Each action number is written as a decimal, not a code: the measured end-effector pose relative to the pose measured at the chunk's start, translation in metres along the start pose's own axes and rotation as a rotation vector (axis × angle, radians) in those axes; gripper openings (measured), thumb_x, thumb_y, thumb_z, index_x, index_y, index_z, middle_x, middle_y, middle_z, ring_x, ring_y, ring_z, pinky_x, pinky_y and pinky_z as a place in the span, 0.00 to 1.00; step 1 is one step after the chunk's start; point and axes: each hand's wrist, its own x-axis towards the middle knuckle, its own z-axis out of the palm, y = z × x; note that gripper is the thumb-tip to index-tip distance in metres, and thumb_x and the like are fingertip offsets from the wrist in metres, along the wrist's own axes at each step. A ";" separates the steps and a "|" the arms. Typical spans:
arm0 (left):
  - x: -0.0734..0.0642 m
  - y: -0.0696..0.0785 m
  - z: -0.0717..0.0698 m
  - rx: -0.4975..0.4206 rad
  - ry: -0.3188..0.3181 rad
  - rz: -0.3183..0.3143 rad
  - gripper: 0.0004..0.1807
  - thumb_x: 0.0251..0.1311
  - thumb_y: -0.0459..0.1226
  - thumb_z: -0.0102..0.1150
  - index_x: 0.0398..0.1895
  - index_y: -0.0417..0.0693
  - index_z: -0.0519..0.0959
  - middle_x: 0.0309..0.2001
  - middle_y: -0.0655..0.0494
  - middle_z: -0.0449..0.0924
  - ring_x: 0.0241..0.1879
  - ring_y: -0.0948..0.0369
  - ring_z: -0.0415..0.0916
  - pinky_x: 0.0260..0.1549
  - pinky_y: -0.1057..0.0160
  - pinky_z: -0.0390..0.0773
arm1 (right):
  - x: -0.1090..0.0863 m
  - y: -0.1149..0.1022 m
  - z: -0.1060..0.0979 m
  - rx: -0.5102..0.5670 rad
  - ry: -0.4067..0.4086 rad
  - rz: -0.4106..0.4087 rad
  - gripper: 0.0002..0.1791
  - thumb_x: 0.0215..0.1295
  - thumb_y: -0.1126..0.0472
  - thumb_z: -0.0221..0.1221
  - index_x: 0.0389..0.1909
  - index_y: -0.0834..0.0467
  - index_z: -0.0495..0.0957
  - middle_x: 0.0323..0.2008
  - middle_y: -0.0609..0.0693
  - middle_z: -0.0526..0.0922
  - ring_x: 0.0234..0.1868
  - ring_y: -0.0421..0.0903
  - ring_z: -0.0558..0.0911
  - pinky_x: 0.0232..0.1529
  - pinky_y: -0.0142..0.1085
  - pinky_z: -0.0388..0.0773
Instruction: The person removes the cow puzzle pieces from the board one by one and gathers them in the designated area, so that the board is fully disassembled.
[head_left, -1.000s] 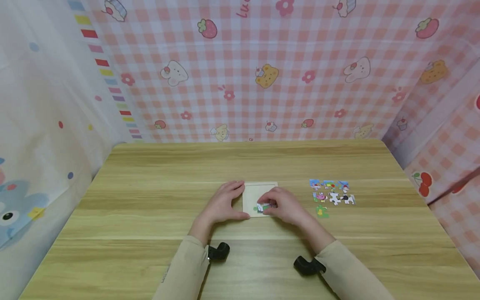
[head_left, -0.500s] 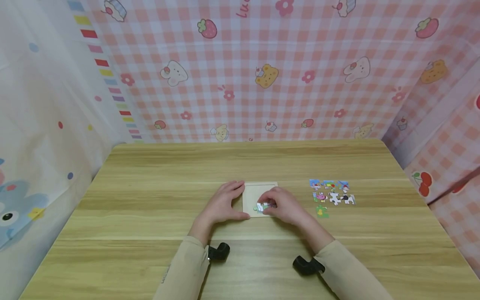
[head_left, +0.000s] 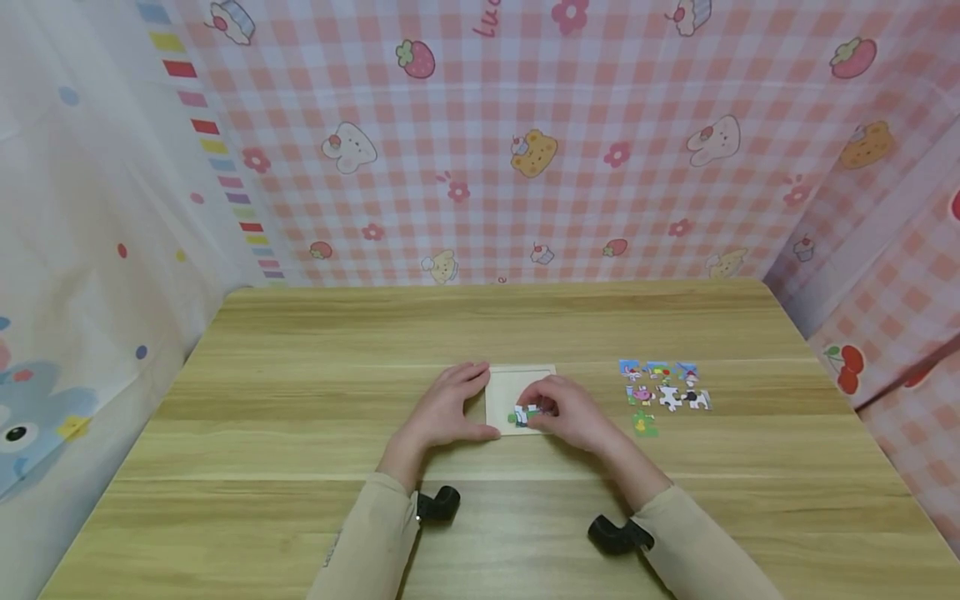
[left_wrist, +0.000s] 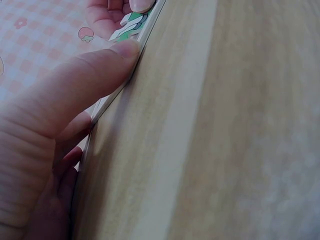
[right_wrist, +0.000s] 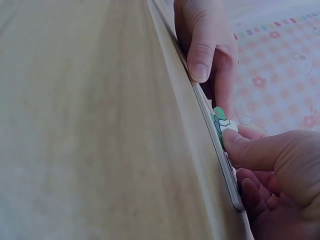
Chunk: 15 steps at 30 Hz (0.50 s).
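Note:
A small pale wooden puzzle tray (head_left: 502,383) lies flat near the middle of the table. My left hand (head_left: 441,407) holds it at its left side, the thumb at the near corner and the fingers at the far corner. Over the near right part of the tray, my right hand (head_left: 568,410) pinches a green and white jigsaw piece (head_left: 521,415) between thumb and fingers. In the right wrist view this piece (right_wrist: 224,123) stands slightly tilted above the tray's near edge. My right fingers hide part of it and the tray's near right corner.
Several loose jigsaw pieces, among them a white one (head_left: 668,397) and a green one with a yellow figure (head_left: 643,423), lie in rows right of the tray. A checked curtain (head_left: 480,167) hangs behind the wooden table (head_left: 315,333).
The jigsaw piece in my right hand has tilted slightly and come back, its colours paler half a second ago. My left hand and the tray stay put.

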 end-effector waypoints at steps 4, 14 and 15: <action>0.000 0.001 0.000 -0.003 -0.001 -0.005 0.54 0.46 0.55 0.76 0.73 0.41 0.63 0.76 0.53 0.57 0.75 0.52 0.48 0.72 0.52 0.50 | 0.000 0.002 0.000 0.024 -0.001 0.000 0.11 0.59 0.68 0.68 0.41 0.54 0.83 0.33 0.45 0.77 0.35 0.42 0.73 0.37 0.37 0.73; 0.000 0.000 0.000 0.003 0.002 0.001 0.53 0.46 0.55 0.76 0.73 0.41 0.63 0.76 0.53 0.57 0.75 0.52 0.48 0.72 0.52 0.50 | -0.002 0.003 -0.002 0.082 -0.006 -0.026 0.10 0.61 0.70 0.65 0.41 0.55 0.83 0.30 0.43 0.78 0.33 0.42 0.75 0.36 0.35 0.74; 0.000 0.000 0.000 0.003 0.001 -0.002 0.54 0.46 0.55 0.76 0.73 0.41 0.63 0.76 0.53 0.57 0.75 0.52 0.48 0.73 0.52 0.50 | -0.002 0.003 -0.002 0.088 -0.003 -0.025 0.09 0.62 0.70 0.65 0.41 0.54 0.83 0.30 0.42 0.78 0.33 0.42 0.75 0.36 0.35 0.74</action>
